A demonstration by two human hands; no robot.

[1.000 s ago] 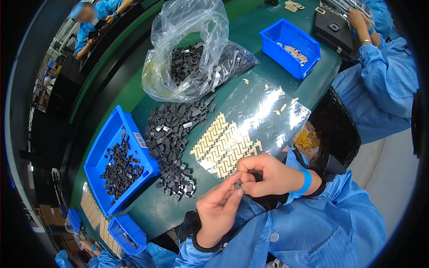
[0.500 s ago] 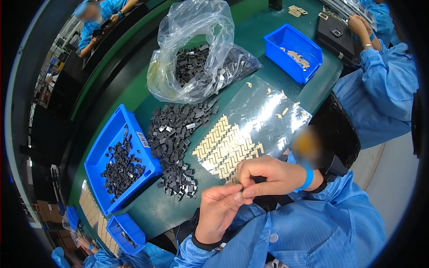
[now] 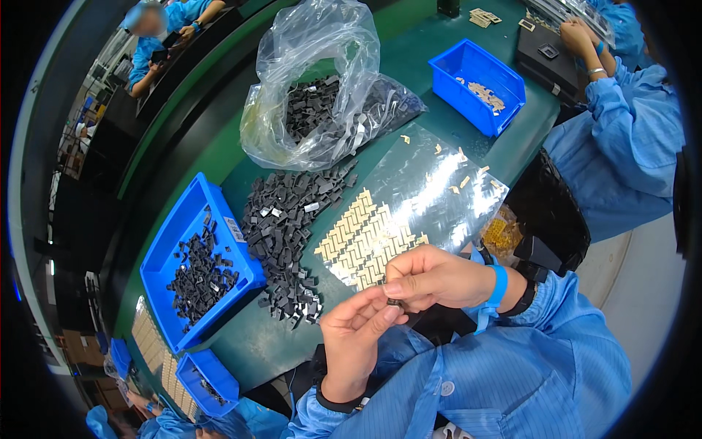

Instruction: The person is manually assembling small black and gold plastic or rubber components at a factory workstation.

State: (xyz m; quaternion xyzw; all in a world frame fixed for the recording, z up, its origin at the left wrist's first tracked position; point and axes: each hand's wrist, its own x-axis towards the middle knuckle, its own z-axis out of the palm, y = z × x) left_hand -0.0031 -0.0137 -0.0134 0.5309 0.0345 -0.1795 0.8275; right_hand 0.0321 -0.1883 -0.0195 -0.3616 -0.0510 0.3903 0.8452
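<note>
Just below the clear sheet, a small dark part is mostly hidden by the left hand and right hand, its shape too small to tell. The right hand covers part of the sheet's near edge. Right of the sheet, a co-worker is cut off by the dark rim.

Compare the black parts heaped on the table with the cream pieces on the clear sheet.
The black parts lie jumbled; most cream pieces sit in ordered rows, a few scattered. The black parts look chunky, the cream pieces flat. Shared: both are small and numerous.
</note>
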